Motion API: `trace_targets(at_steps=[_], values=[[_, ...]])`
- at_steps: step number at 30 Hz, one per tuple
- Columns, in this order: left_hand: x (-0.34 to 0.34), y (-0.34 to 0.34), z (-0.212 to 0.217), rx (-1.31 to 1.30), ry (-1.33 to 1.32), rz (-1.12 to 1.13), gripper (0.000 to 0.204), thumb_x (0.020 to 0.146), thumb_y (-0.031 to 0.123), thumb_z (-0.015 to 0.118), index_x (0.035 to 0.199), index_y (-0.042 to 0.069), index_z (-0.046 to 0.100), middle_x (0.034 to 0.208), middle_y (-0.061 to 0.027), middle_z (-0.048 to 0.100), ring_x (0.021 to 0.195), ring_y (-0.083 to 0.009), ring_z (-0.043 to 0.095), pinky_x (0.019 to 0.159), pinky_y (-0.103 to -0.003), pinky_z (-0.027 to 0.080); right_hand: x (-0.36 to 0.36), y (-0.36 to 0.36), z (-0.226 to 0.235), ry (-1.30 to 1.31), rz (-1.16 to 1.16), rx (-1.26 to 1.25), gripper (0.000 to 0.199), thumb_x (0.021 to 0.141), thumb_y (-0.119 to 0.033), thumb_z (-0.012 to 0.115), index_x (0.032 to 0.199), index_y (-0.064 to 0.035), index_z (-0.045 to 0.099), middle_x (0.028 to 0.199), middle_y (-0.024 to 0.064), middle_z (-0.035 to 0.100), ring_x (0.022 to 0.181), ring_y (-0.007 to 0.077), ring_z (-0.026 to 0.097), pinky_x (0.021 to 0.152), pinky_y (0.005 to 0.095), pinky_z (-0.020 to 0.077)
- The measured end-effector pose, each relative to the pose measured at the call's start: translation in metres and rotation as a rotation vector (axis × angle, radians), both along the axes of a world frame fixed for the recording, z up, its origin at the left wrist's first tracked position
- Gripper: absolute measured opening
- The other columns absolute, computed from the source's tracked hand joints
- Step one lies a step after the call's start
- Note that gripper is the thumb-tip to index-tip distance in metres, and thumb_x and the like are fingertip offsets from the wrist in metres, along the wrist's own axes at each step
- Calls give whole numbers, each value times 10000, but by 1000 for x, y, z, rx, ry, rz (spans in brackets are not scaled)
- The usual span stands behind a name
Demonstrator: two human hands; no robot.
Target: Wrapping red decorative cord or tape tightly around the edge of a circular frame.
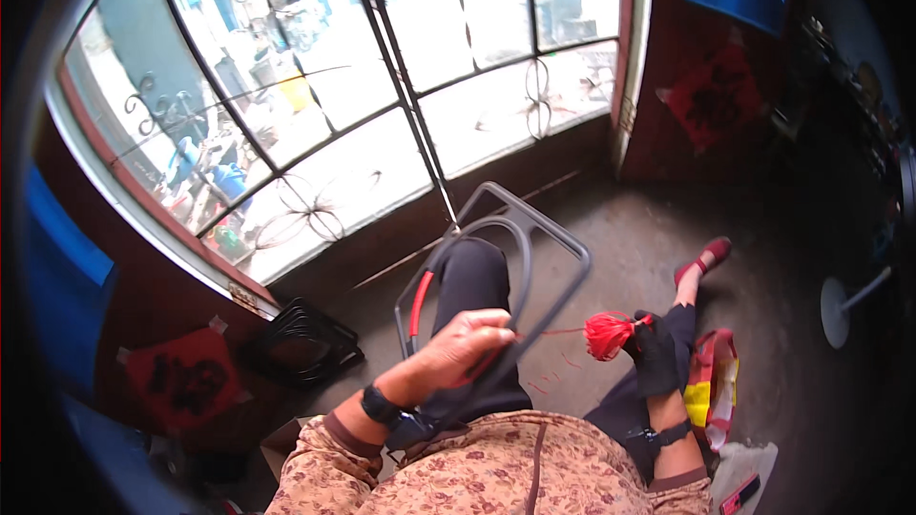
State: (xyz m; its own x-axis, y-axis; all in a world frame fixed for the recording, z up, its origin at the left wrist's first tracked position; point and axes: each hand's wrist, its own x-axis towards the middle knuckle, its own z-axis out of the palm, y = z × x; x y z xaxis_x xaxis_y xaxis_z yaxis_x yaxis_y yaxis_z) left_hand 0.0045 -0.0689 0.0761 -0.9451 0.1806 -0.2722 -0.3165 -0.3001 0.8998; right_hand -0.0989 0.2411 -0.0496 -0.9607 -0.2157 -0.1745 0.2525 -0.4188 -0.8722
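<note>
A grey metal frame (563,240) with a rounded inner loop rests over my left leg. Red cord wraps one stretch of its left side, and more red shows under my left hand (466,348). That bare hand is closed on the frame's near part, fingertips pinched together. In my right hand (655,353), which wears a dark glove, is a bundle of red cord (608,335), held out to the right of the frame. A thin red strand runs between the bundle and the left hand. The left palm is hidden.
A barred door (401,100) stands ahead. Several dark frames (303,343) lean at its left. By my right leg is a red and yellow bag (711,386), with a pale bag (744,472) nearer. A round white-based object (835,313) stands right. Red scraps lie on the floor (611,215).
</note>
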Motion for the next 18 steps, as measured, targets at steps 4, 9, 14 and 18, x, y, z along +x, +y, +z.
trace_targets(at_steps=[4, 9, 14, 18], values=[[7, 32, -29, -65, 108, -250, 175, 951, 180, 570, 828, 56, 581, 735, 95, 493, 688, 16, 419, 584, -188, 358, -30, -25, -23, 96, -57, 63, 272, 902, -202, 630, 1095, -25, 557, 978, 62, 610, 862, 185, 631, 765, 313, 553], [14, 59, -45, -198, 252, -455, 239, 951, 240, 558, 892, 9, 582, 716, 57, 457, 693, -40, 404, 608, -244, 378, -7, -99, 5, 41, 229, -332, 423, 970, -359, 510, 1218, -18, 540, 1054, 121, 647, 954, 221, 633, 882, 375, 512], [3, 50, -41, -126, 357, -195, 211, 901, 116, 620, 1085, 13, 630, 966, -9, 653, 909, -71, 550, 850, -275, 472, 20, -107, 65, -1, 492, -39, 498, 940, -402, 542, 1241, -5, 549, 1006, 86, 659, 858, 165, 640, 803, 290, 510], [1, 44, -59, -302, 132, -226, 198, 918, 163, 602, 900, -33, 613, 677, 53, 472, 656, -27, 404, 554, -246, 370, 27, -106, 70, -220, 558, -456, 675, 911, -379, 597, 1410, -13, 327, 1084, 85, 603, 783, 136, 556, 710, 287, 495]])
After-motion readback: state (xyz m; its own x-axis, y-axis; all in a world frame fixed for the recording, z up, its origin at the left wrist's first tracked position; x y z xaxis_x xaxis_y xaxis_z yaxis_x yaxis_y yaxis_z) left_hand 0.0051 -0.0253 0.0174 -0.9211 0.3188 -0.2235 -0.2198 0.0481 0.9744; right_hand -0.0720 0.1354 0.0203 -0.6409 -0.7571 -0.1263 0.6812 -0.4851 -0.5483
